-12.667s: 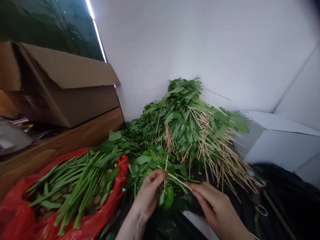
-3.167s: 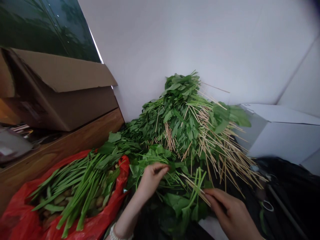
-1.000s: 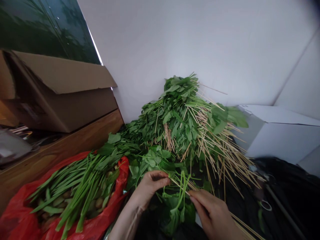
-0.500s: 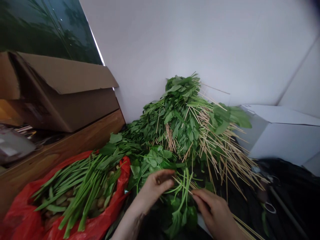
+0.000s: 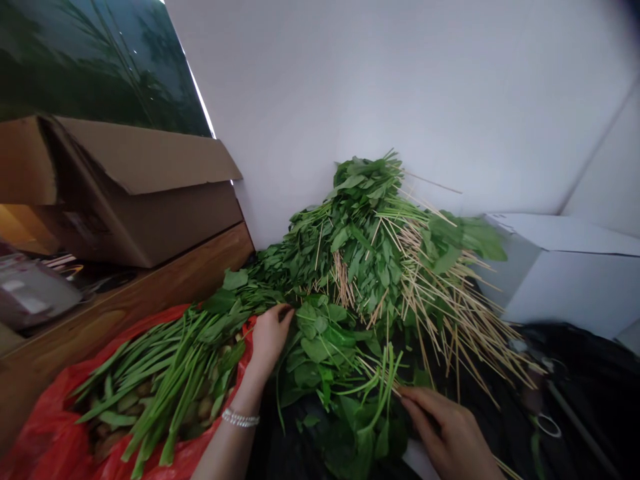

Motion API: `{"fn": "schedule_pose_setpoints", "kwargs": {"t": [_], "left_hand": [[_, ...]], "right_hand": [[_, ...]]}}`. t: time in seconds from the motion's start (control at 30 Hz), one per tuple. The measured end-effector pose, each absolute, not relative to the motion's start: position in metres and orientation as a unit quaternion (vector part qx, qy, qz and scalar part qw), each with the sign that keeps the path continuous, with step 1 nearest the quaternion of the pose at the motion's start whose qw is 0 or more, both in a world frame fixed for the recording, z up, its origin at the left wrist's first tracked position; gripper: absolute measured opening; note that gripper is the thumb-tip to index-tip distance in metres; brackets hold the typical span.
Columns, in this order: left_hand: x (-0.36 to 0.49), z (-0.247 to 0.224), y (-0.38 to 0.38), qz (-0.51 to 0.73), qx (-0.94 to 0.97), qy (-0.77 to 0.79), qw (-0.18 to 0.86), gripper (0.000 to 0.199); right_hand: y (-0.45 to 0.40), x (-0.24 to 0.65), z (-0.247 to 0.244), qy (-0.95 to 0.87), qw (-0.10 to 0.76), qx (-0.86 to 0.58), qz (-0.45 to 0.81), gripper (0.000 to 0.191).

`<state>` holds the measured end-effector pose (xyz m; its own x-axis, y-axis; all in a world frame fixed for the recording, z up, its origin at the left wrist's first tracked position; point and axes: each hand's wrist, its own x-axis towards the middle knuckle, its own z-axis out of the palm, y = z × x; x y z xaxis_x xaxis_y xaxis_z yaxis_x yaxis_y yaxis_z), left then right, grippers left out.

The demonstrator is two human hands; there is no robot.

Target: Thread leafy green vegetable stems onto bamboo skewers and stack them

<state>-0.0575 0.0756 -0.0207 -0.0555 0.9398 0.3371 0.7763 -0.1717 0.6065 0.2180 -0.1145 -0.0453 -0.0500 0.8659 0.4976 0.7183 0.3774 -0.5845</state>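
Pinched between thumb and fingertips of the right hand [image 5: 445,427], wooden skewers [image 5: 371,369] are held slanting toward the middle of the black sheet [image 5: 273,457], with green stems [image 5: 389,383] crossed over them and their leaves hanging below; whether the stems are pierced or merely laid across cannot be told. Half a second ago the left hand [image 5: 267,337] was held at the skewer tips; now it has been shifted to the left side of the sheet, beside the rim of the red plastic bag [image 5: 55,413], and its thumb and forefinger are brought close together at the edge of the loose leafy greens [image 5: 315,343]. Whether a stem is pinched there cannot be made out. By this shift the skewers have been left to the right hand alone, so the fastening of the stems seems to be paused while more greens are sought. The heap of skewered greens [image 5: 367,253] has been left unaltered at the far side of the sheet, against the white wall [image 5: 400,80].
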Motion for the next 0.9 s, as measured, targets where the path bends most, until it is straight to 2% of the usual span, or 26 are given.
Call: {"fn": "schedule_pose_setpoints", "kwargs": {"t": [0.17,0.23,0.37,0.47,0.67,0.9], "left_hand": [[-0.046,0.012,0.054,0.644,0.549,0.480,0.233,0.026],[-0.041,0.025,0.042,0.690,0.495,0.428,0.310,0.034],[-0.027,0.031,0.017,0.647,0.419,0.374,0.516,0.031],[-0.015,0.022,0.000,0.583,0.360,0.381,0.621,0.033],[0.003,0.011,-0.019,0.518,0.347,0.376,0.686,0.032],[0.005,0.011,-0.022,0.490,0.355,0.383,0.698,0.031]], "right_hand": [[-0.117,0.221,-0.042,-0.717,0.412,-0.555,0.089,0.022],[-0.117,0.220,-0.038,-0.715,0.419,-0.553,0.086,0.021],[-0.115,0.213,-0.026,-0.716,0.430,-0.544,0.084,0.021],[-0.115,0.204,-0.014,-0.713,0.439,-0.540,0.089,0.021],[-0.113,0.191,0.002,-0.708,0.437,-0.540,0.126,0.023],[-0.111,0.188,-0.001,-0.711,0.436,-0.534,0.140,0.024]]}}
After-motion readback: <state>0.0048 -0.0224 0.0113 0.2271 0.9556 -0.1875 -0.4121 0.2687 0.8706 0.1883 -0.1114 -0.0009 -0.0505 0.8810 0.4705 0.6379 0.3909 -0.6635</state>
